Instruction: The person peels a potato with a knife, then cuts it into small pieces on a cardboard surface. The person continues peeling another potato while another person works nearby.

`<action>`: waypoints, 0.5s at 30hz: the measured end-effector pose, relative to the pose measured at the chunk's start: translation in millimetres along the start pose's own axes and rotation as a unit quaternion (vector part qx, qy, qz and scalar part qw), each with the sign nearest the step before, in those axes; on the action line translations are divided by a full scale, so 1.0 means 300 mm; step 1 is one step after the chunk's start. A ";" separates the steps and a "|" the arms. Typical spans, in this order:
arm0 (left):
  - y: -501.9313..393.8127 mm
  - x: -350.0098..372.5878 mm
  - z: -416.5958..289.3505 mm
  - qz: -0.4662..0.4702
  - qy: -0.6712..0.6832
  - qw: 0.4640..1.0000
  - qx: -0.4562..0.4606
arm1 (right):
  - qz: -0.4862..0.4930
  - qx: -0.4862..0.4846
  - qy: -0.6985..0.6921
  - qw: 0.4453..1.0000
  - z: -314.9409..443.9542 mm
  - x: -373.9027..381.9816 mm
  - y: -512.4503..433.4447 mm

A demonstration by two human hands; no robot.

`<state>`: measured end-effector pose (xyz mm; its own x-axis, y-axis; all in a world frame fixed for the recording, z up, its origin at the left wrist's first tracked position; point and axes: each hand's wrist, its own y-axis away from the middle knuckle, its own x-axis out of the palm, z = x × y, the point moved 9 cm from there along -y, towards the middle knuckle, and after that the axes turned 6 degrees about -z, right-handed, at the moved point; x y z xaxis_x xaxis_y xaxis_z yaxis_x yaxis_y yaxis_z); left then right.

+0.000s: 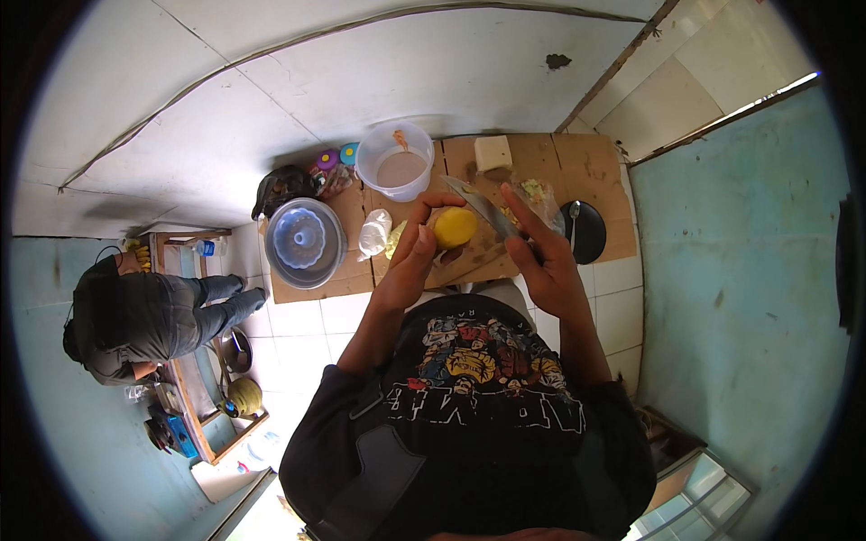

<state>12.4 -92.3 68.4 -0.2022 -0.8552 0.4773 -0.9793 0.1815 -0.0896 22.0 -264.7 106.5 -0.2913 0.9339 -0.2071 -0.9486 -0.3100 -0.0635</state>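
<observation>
My left hand holds a rounded yellow vegetable or fruit, perhaps a peeled potato, between its fingers and thumb. In my right hand is a kitchen knife, its handle mostly hidden by the fingers. The broad blade points up and to the left, just right of the yellow piece, and a small yellow bit clings near its tip. Both hands are raised over a low table covered with brown cardboard. Yellow scraps lie behind the blade, beside a clear plastic bag with pale pieces in it.
A clear plastic bucket, a cream block, a white bag and a black plate with a spoon stand around. A fluted ring mould sits in a metal basin. Another person stands at a wooden bench, left.
</observation>
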 end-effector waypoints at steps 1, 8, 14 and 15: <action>-0.001 0.002 0.000 0.000 0.005 1.000 -0.001 | 0.000 -0.004 -0.011 1.000 0.003 0.001 0.000; 0.003 -0.001 0.001 -0.013 0.014 1.000 -0.004 | -0.010 -0.009 0.019 1.000 -0.012 -0.009 0.007; 0.003 -0.028 0.013 -0.047 0.019 0.999 -0.016 | -0.048 -0.075 0.080 0.993 0.009 -0.026 0.008; 0.002 -0.030 0.015 -0.053 0.024 0.998 -0.013 | -0.054 -0.085 0.101 0.990 0.013 -0.029 0.010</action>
<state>13.5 -86.6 59.9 -0.0953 -0.8463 0.5240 -0.9945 0.1038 -0.0131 21.4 -273.2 111.8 -0.1427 0.9136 -0.3808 -0.9334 -0.2522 -0.2554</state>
